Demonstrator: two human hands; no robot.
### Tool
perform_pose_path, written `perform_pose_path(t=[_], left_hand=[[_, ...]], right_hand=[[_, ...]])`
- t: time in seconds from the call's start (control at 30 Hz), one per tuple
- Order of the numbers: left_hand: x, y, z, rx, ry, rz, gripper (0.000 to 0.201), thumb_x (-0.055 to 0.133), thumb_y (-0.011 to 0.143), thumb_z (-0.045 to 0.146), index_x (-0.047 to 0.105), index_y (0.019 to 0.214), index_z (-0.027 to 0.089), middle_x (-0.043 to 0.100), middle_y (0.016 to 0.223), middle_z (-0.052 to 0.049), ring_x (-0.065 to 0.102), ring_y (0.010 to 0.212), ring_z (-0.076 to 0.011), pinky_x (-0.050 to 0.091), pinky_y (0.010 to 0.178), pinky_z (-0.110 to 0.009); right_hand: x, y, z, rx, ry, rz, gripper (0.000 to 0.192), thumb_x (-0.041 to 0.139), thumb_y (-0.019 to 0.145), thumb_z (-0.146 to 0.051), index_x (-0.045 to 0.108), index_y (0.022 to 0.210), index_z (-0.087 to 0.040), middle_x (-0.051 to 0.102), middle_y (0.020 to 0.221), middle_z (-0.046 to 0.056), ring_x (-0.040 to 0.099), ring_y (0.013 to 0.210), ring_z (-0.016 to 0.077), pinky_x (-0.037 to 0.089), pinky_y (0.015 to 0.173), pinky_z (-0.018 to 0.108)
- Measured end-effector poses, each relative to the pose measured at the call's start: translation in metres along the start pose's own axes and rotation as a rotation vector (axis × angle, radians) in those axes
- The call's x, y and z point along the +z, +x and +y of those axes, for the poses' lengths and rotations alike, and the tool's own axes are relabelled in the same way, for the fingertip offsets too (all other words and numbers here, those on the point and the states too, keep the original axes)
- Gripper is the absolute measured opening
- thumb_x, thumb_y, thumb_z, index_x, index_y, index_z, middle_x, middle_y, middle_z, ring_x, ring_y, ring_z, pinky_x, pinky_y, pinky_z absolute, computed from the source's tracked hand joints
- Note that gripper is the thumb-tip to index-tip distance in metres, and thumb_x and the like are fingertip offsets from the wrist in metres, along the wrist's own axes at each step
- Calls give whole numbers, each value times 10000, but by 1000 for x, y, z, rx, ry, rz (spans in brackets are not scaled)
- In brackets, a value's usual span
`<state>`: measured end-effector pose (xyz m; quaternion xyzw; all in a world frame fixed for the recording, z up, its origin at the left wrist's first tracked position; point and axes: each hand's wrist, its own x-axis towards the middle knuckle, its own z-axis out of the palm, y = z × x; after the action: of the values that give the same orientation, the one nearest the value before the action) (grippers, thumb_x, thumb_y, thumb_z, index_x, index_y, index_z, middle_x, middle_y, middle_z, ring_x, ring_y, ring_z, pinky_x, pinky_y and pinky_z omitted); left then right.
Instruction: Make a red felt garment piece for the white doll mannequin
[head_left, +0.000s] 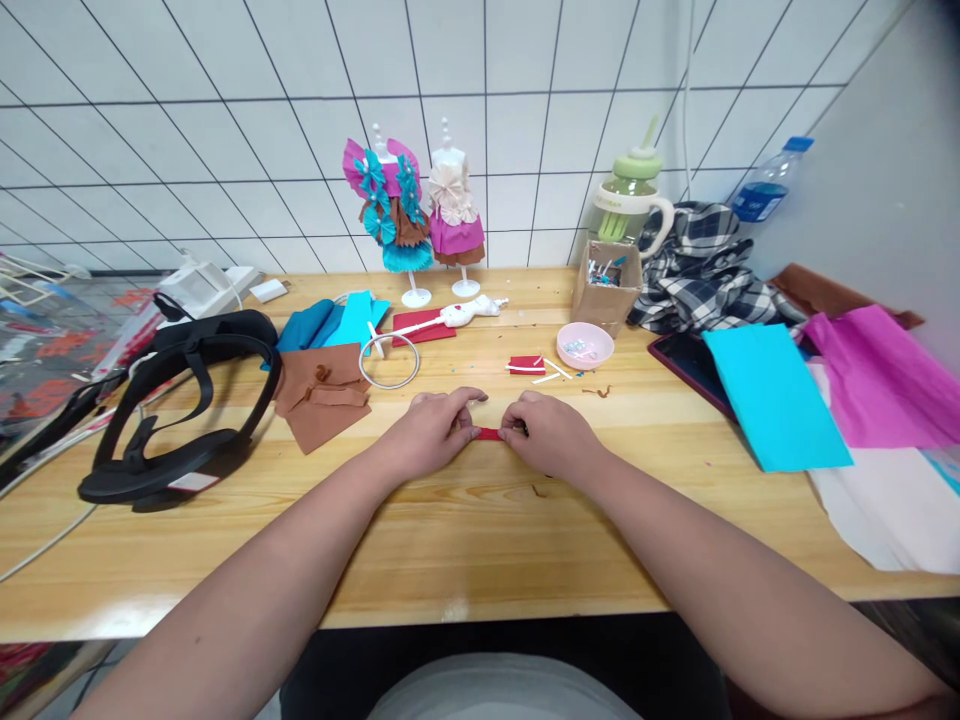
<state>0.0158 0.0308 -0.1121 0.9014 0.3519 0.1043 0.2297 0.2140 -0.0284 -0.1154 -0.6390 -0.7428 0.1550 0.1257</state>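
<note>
Two dressed mannequins stand by the wall — glue gun, pink bowl, black headset nearby.

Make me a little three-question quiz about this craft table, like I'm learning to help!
1. True or false: both hands pinch the red strip on the table.
2. What sits just left of the left hand? A. brown paper B. pink bowl C. water bottle
3. Fill in: the two little mannequins stand against the ____ wall.

Key:
1. True; the right hand holds the other end.
2. A, the brown paper; the pink bowl and water bottle are to the right.
3. Tiled; see the mannequins.
</note>
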Motion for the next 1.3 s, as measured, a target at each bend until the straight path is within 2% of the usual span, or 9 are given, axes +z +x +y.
perform_pose_path(t=[0.33,0.43,0.57,0.67,0.77,0.87,1.0,1.2,1.3], left_hand=[[6,4,4,-20,101,-17,489,490,874,247,416,1357,244,659,812,8,601,842,-210,346,920,-426],[7,5,3,-56,118,26,550,538,851,281,402,1384,260,660,924,-20,579,918,-236,366,892,-425],[9,5,-2,-134,92,109,688,640,786,334,379,1418,262,616,1141,-63,526,1072,-279,384,915,-431],[12,6,-5,-156,63,136,727,667,768,350,372,1426,257,606,1174,-68,521,1083,-283,387,938,-439],[13,5,-4,-168,26,145,692,669,767,321,405,1404,259,615,1183,-65,524,1096,-283,386,941,-443],[9,3,2,-93,-55,179,567,639,808,321,470,1346,257,651,1167,-52,538,1119,-257,360,983,-428],[4,-2,11,31,-23,171,592,713,755,413,506,1297,291,699,1117,-17,570,1100,-248,195,1088,-493],[7,-3,15,56,110,123,423,613,828,258,534,1243,285,755,933,4,616,999,-225,93,1105,-531],[8,-2,13,19,67,129,402,590,848,281,522,1244,277,767,913,7,632,1012,-222,91,1109,-526]], right_hand=[[0,7,3,99,-3,-40,156,608,837,-368,643,781,-227,629,889,16,573,798,163,330,607,267],[0,8,7,104,33,-20,155,664,804,-363,627,869,-227,639,891,5,573,784,156,330,598,262],[-2,5,12,-62,41,45,102,617,852,-242,673,937,-242,646,966,14,575,903,162,380,716,268],[-3,2,13,-227,-8,61,155,592,894,-314,722,944,-246,654,978,40,556,952,190,389,785,297],[-2,2,12,-256,-75,34,204,642,862,-392,733,948,-232,664,949,58,552,931,213,393,756,312],[1,4,13,-238,-81,48,177,580,903,-315,734,931,-233,677,924,55,562,922,205,391,745,305],[4,7,15,-209,11,42,191,551,898,-254,742,905,-242,696,901,33,587,884,180,389,732,285],[2,6,14,-155,76,40,169,577,866,-250,726,945,-243,683,907,23,597,849,175,400,714,281],[-1,4,13,-230,129,84,258,663,827,-363,698,1041,-223,667,1013,50,588,945,196,419,801,299]])
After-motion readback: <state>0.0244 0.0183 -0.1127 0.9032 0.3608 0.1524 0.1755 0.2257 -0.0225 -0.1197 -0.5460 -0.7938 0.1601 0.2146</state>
